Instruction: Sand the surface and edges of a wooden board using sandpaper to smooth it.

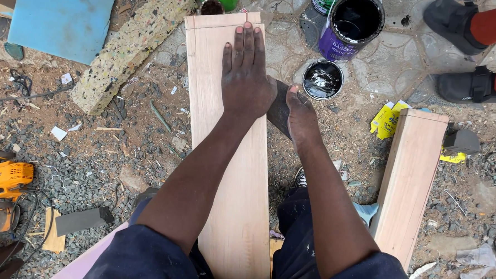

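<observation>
Pale pinkish-tan plank (225, 155), purple paint can (350, 24), orange sander (3, 182)

sleeves: dark navy, short | arms: bare | trousers: dark navy, pale paint flecks

The left hand (248, 78) is lying flat on the long pale wooden plank (225, 155); the open purple paint can (350, 24) is standing right of it, a second pale wooden board (410, 185) farther right.

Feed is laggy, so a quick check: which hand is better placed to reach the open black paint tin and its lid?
Right, probably. The right hand sits at the board's right edge, close to the paint lid and open tin. The left hand lies flat on the long board, apparently steadying it, farther from the tin.
</observation>
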